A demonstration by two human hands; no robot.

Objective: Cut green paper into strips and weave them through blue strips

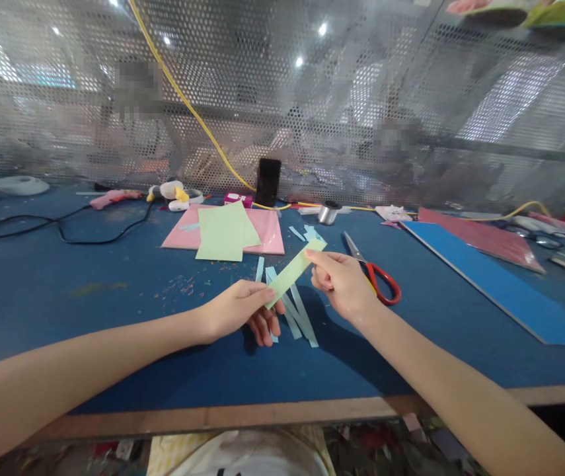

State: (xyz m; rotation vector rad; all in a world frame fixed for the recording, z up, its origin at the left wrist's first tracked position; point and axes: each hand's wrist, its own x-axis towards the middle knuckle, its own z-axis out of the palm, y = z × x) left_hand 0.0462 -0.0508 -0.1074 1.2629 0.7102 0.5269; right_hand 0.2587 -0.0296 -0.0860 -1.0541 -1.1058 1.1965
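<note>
A pale green paper strip is held slantwise above the table between both hands. My left hand pinches its lower end between thumb and fingers. At the upper end, my right hand grips it with thumb and forefinger, the other fingers curled. Several light blue paper strips lie on the table below, partly covered by the green strip and my left hand. Scissors with red handles lie just beyond my right hand, their blades pointing away. Green paper sheets rest on a pink sheet behind my left hand.
A blue board and a dark pink sheet lie at the right. At the back stand a phone and a wire spool. A pink glue gun with a black cord lies left. Perforated metal walls the back.
</note>
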